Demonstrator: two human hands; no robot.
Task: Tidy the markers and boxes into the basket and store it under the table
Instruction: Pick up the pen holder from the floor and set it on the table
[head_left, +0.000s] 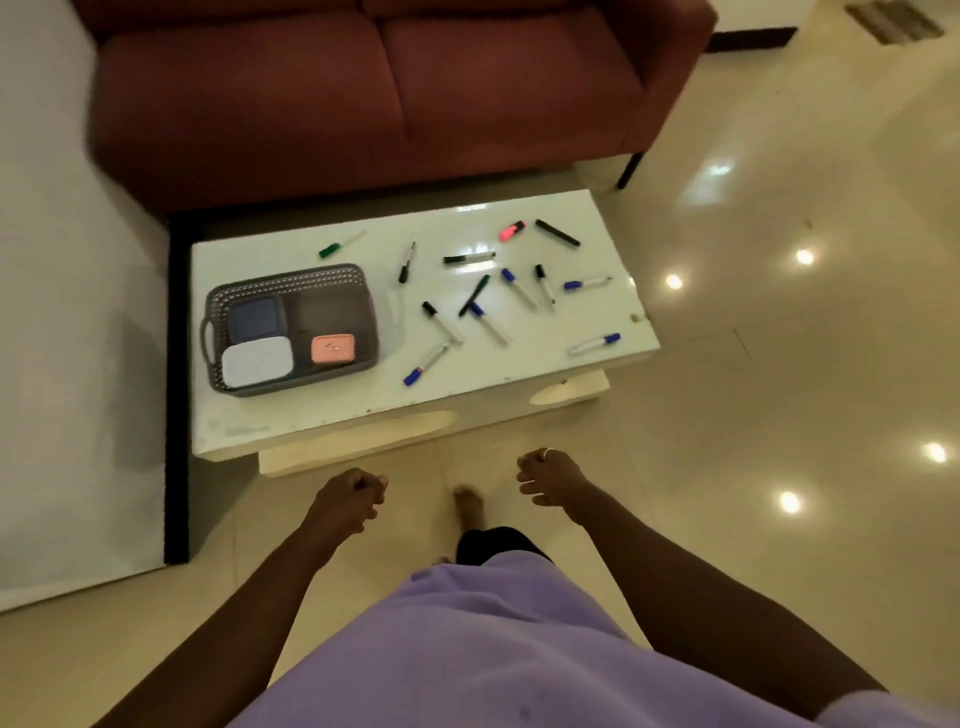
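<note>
A grey basket stands on the left part of a low white table. Inside it lie a blue box, a white box and an orange box. Several markers are scattered over the right half of the table, among them a pink highlighter, a green marker, a black marker and a blue-capped marker. My left hand hangs in front of the table's near edge, fingers curled, holding nothing. My right hand is loosely curled and empty too.
A dark red sofa stands right behind the table. A white panel with a black edge lies to the left. Glossy tiled floor stretches to the right and under me. My foot is between the hands.
</note>
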